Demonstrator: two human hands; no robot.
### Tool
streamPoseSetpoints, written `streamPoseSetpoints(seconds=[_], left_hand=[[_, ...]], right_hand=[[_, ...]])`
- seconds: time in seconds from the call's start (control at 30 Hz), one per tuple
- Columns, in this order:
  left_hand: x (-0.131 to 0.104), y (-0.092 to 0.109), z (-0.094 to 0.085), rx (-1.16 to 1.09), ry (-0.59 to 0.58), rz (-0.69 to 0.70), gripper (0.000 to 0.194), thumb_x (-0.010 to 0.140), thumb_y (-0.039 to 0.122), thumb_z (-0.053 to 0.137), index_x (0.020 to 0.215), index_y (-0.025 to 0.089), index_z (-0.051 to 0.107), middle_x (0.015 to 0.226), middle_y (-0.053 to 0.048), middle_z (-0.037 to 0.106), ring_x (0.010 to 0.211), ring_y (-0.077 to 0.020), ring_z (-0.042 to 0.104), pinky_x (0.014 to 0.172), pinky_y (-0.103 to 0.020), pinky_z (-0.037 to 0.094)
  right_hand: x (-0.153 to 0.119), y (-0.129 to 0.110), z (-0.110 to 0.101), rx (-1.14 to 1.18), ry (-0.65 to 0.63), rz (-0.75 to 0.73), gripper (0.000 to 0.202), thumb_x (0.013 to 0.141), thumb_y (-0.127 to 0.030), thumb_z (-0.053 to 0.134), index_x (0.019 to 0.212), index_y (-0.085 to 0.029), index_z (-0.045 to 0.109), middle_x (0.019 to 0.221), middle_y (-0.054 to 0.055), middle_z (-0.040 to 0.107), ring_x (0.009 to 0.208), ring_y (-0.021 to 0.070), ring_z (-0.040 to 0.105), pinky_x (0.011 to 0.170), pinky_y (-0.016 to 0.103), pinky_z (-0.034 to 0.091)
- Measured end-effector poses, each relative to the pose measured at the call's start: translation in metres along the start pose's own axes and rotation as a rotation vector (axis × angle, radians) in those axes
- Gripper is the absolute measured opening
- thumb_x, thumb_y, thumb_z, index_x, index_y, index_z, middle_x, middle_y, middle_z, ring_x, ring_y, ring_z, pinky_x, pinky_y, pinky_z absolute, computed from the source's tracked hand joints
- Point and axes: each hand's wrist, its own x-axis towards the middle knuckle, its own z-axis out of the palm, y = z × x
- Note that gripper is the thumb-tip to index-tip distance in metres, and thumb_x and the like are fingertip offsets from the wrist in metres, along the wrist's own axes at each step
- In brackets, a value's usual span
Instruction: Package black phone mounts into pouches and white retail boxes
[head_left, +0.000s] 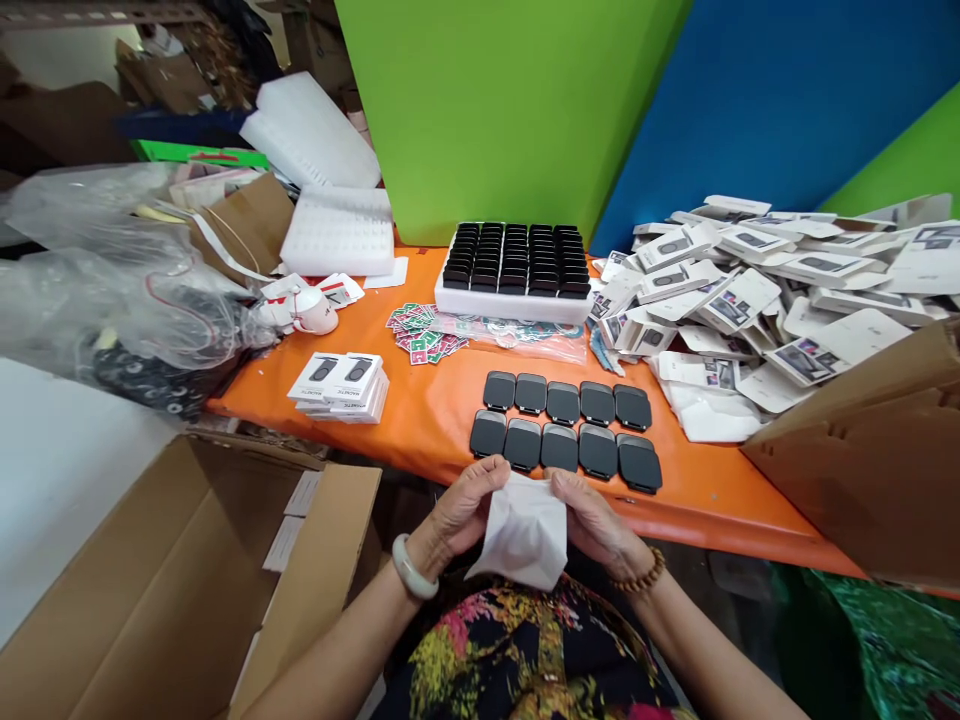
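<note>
A thin white pouch (525, 535) is stretched between my hands just in front of the table's near edge. My left hand (466, 505) pinches its upper left corner, and my right hand (592, 510) grips the upper right one. Whether anything is inside the pouch I cannot tell. Right behind my fingers, two rows of flat black rounded-square devices (559, 450) lie on the orange table (427, 410). Farther back stands a white foam tray (510, 303) packed with upright black pieces.
Small white boxes (341, 385) are stacked at left. Flattened open boxes (720, 270) heap up at right beside a cardboard carton (870, 460). Stickers (424, 335) lie mid-table. Clear plastic bags (150, 290) and white foam (337, 230) sit back left; an open carton (150, 560) stands below.
</note>
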Motion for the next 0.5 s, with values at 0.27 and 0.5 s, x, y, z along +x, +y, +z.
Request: streamPoseSetpoints(seconds=[0.27, 0.5], left_hand=[[-0.023, 0.034, -0.035, 1.094, 0.197, 0.249, 0.015, 0.074, 0.028, 0.065, 0.065, 0.016, 0.066, 0.063, 0.0, 0.061, 0.063, -0.0148, 0.051, 0.063, -0.025, 0.037], [-0.031, 0.032, -0.056, 1.325, 0.232, 0.407, 0.011, 0.068, 0.01, 0.064, 0.069, 0.021, 0.067, 0.069, -0.002, 0.059, 0.073, -0.0197, 0.052, 0.075, -0.029, 0.038]], right_hand=[[0.046, -0.005, 0.004, -0.787, -0.109, -0.349, 0.025, 0.09, -0.041, 0.051, 0.081, -0.018, 0.058, 0.074, 0.001, 0.057, 0.067, 0.0141, 0.051, 0.063, 0.026, 0.043], [0.093, -0.013, 0.024, -1.619, 0.031, -0.437, 0.027, 0.079, -0.029, 0.069, 0.099, -0.014, 0.057, 0.098, 0.014, 0.06, 0.089, 0.0275, 0.055, 0.076, 0.037, 0.042]])
